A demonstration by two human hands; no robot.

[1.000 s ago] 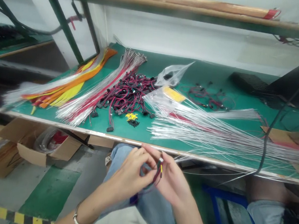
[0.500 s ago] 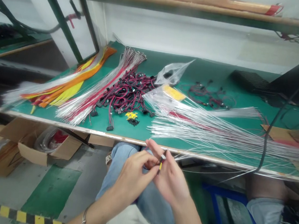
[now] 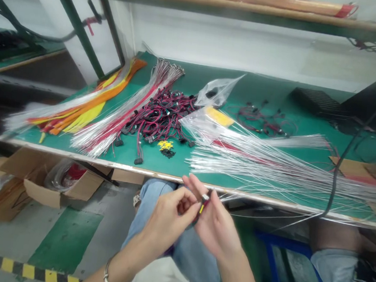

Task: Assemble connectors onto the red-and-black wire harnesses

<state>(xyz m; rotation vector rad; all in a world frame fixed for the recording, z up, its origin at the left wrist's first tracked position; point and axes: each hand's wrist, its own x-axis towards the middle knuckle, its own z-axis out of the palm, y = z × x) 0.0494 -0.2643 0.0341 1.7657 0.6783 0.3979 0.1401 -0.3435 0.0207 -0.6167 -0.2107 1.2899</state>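
Above my lap, in front of the bench edge, my two hands meet around a small dark wire connector [image 3: 205, 198] with a white end and a bit of yellow on it. My right hand [image 3: 217, 230] holds the connector between thumb and fingers, palm turned up. Thumb and forefinger of my left hand [image 3: 169, 214] are pinched together at the connector's side; what exactly lies between those fingertips is hidden. Ahead on the bench are small yellow pieces [image 3: 165, 145], small black pieces [image 3: 167, 153] and a heap of red-and-black wire harnesses [image 3: 160, 114].
Wire bundles [image 3: 124, 108] and orange and yellow strips lie at left on the green bench mat [image 3: 266, 88]. Long silvery wires [image 3: 255, 161] spread rightward, some past the edge. A black cable [image 3: 333, 181] hangs at right. Below are cartons [image 3: 41, 193], a blue stool [image 3: 272, 255] and another person's leg.
The connector has turned slightly between my hands and more of its yellow part faces up. My left fingertips have shifted a little; both hands stay in nearly the same place.
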